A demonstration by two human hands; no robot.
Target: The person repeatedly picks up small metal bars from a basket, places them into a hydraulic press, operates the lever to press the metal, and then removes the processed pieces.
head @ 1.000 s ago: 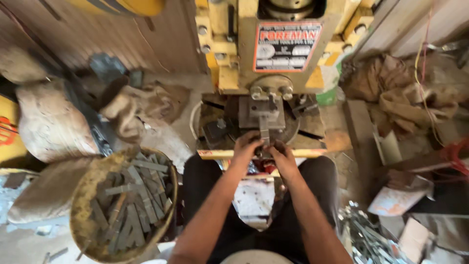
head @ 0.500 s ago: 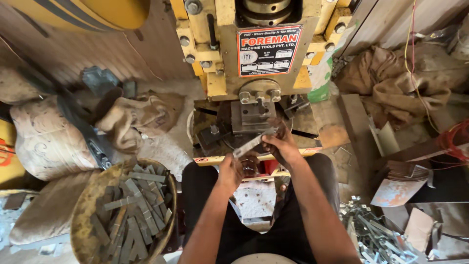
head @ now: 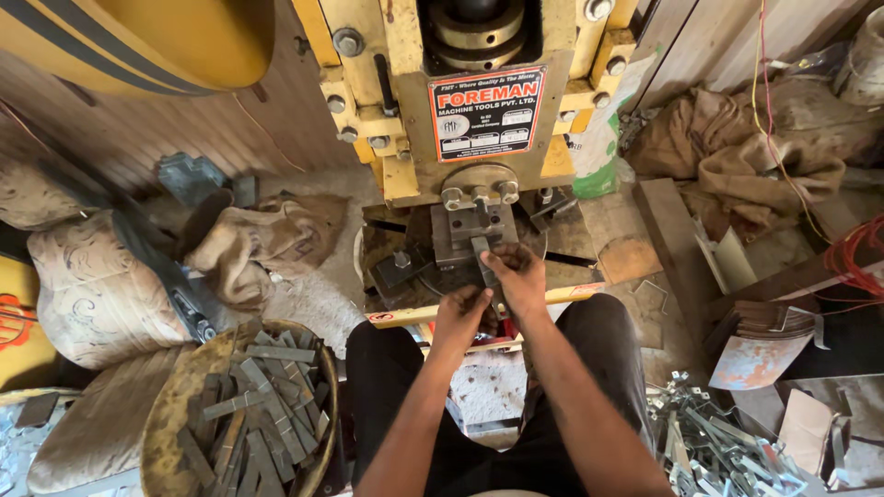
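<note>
Both hands meet at the die (head: 474, 241) of the big yellow power press (head: 460, 101). Right hand (head: 517, 274) pinches a flat metal strip (head: 482, 256) and holds it under the punch. Left hand (head: 463, 308) curls just below; whether it grips anything I cannot tell. Left of the knees, a round basket (head: 175, 423) holds more strips.
</note>
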